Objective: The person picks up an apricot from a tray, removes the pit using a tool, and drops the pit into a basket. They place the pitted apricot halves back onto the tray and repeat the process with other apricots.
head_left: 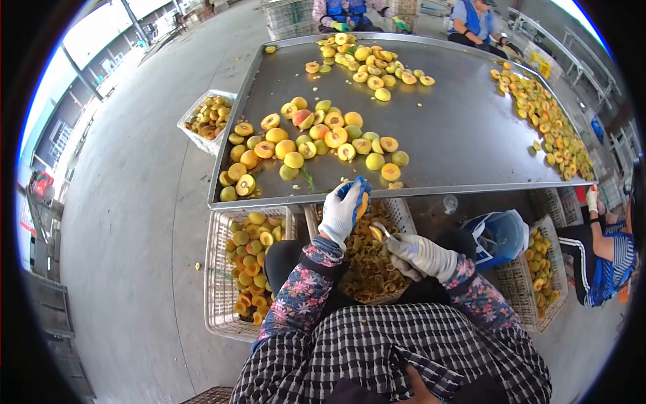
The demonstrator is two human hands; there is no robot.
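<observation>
My left hand (pixel 341 210), in a white glove with blue fingertips, is closed around a yellow peach half (pixel 362 206) just past the table's near edge. In my right hand (pixel 422 255), gloved in off-white, is a small metal pitting tool (pixel 382 229) whose curved tip points toward the left hand, a short way apart from the peach half. Below both hands, a crate of brown peach pits and scraps (pixel 370 269) sits between my knees. Halved peaches (pixel 323 135) lie in a loose pile on the metal table (pixel 444 135) ahead of me.
A crate of peach halves (pixel 210 269) stands at my left knee, with another white crate (pixel 190 133) farther left. To my right are a blue bucket (pixel 509 236) and a crate (pixel 517 286). Other workers (pixel 609 259) sit around the table, where more peach piles (pixel 548 124) lie.
</observation>
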